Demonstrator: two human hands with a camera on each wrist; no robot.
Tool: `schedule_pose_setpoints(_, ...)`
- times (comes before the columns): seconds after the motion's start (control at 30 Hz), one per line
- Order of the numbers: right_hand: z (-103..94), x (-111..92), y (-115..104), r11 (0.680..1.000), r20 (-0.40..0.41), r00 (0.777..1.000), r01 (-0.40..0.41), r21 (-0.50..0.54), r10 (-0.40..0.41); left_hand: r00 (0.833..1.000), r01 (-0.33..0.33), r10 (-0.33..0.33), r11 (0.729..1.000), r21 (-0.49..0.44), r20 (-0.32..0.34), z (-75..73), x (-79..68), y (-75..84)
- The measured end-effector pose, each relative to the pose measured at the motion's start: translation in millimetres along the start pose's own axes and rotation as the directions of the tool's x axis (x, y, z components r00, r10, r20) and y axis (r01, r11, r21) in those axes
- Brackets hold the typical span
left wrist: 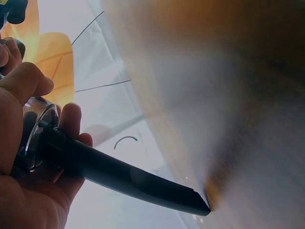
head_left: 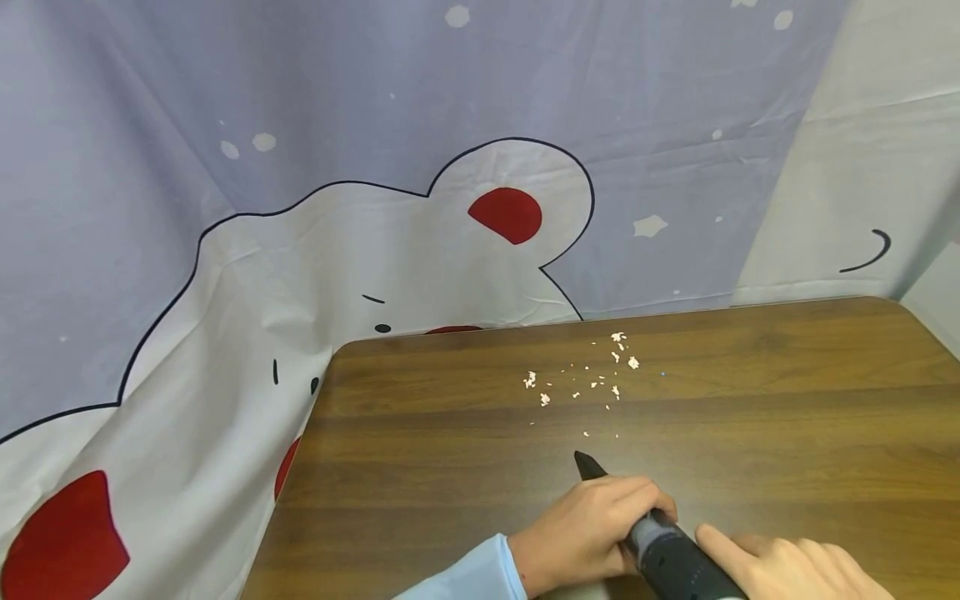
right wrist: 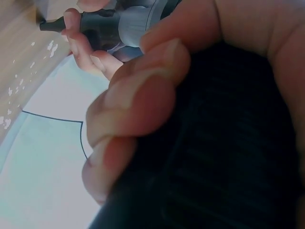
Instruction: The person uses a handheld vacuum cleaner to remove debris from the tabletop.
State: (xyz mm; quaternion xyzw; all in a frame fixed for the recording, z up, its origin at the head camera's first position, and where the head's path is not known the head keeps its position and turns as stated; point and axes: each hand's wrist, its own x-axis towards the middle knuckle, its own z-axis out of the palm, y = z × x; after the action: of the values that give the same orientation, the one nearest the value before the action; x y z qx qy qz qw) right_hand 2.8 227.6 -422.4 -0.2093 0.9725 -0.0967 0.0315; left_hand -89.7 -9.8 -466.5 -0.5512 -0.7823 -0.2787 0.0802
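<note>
Right hand [head_left: 787, 567] grips the rear of the handheld vacuum [head_left: 681, 567], left hand [head_left: 588, 529] wraps its front, nozzle [head_left: 589, 467] poking ahead, near white crumbs [head_left: 544, 400]!

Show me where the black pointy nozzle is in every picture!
Head view: nozzle, below centre, slightly right.
Left wrist view: nozzle, lower middle.
Right wrist view: nozzle, top left corner.
Shared landmark: left hand, gripping the tool near the nozzle, in every view.

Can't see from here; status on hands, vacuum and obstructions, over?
Left hand and right hand gripping handheld vacuum. Nozzle short of white scraps on tabletop. No obstruction visible between.
</note>
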Motion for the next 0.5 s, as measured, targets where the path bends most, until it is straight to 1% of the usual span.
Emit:
schedule_pose_setpoints(0.1,-1.6,2.5,3.5,1.000,0.058,0.998,-0.015,0.004,0.015,1.000,0.005,-0.005,1.000,-0.011,0.000,0.4,2.6,-2.6)
schedule_pose_setpoints(0.2,-3.4,5.6,7.3,0.999,0.122,0.992,-0.037,0.013,0.035,1.000,0.003,-0.003,1.000,0.013,0.007,0.9,6.2,-5.8)
schedule_pose_setpoints(0.27,-4.1,7.6,9.7,0.999,0.144,0.989,-0.042,0.017,0.039,1.000,0.004,-0.004,1.000,0.016,0.008,1.1,8.4,-8.1)
schedule_pose_setpoints(0.33,-4.2,9.5,11.7,0.999,0.134,0.991,-0.028,0.021,0.025,1.000,0.004,-0.004,0.999,0.038,0.008,1.2,9.9,-9.9)
schedule_pose_setpoints(0.5,-3.3,10.6,13.7,1.000,0.065,0.998,0.009,0.010,-0.009,1.000,0.016,-0.016,1.000,0.019,-0.005,1.6,10.7,-13.2)
